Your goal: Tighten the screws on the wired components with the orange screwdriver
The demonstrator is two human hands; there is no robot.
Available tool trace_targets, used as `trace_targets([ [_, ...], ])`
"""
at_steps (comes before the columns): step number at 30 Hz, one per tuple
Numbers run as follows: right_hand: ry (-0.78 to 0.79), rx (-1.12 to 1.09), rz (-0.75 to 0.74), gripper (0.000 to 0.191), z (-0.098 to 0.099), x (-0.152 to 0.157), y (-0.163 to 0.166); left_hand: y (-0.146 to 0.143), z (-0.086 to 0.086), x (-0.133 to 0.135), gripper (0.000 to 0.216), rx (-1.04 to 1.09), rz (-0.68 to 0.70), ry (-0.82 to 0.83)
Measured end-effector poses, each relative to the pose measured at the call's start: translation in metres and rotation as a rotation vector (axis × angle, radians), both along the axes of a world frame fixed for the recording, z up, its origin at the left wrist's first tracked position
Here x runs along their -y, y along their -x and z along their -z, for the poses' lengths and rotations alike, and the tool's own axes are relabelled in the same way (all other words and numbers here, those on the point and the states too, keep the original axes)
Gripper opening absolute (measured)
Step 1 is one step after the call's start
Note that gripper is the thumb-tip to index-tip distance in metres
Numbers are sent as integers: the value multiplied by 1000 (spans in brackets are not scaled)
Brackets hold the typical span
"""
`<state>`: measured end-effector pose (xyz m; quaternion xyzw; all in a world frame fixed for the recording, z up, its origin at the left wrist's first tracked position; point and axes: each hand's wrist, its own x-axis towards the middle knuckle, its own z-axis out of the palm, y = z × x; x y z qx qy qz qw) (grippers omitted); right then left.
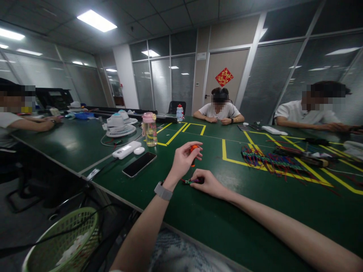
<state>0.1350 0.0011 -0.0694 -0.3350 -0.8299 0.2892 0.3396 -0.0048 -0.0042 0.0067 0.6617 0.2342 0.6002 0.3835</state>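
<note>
My left hand (pixel 184 158), with a grey watch band at the wrist, is closed around the orange handle of a screwdriver (pixel 194 162). The screwdriver points down, its thin shaft reaching a small green circuit board (pixel 187 182) low over the table; whether the tip touches it I cannot tell. Pinched against that board are the fingers of my right hand (pixel 208 183), whose forearm comes in from the lower right. A bit of red wire shows at the board's left end. Farther right lies a bundle of similar green boards with red and blue wires (pixel 272 158).
Left of my hands lie a black phone (pixel 139 164), a white power bank (pixel 127 150) and a pink-lidded bottle (pixel 149 129). White fans (pixel 120 126) stand behind them. Yellow tape (pixel 224 151) marks the green table (pixel 176 215). Three people sit around it. A green basket (pixel 61 241) is below left.
</note>
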Motion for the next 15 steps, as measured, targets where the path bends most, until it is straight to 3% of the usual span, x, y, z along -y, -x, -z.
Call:
trace_targets([
  [4,34,-11,-7,7,1,-2,-1,1,2,2,17,-73,-294,-136],
  [6,45,-21,-11,8,2,-3,-2,1,2,3,21,-101,-333,-166],
  [12,44,-10,14,8,2,-5,-2,-2,1,1,28,94,75,30],
  [15,36,-7,47,9,3,-7,-2,-1,2,-2,26,139,59,55],
])
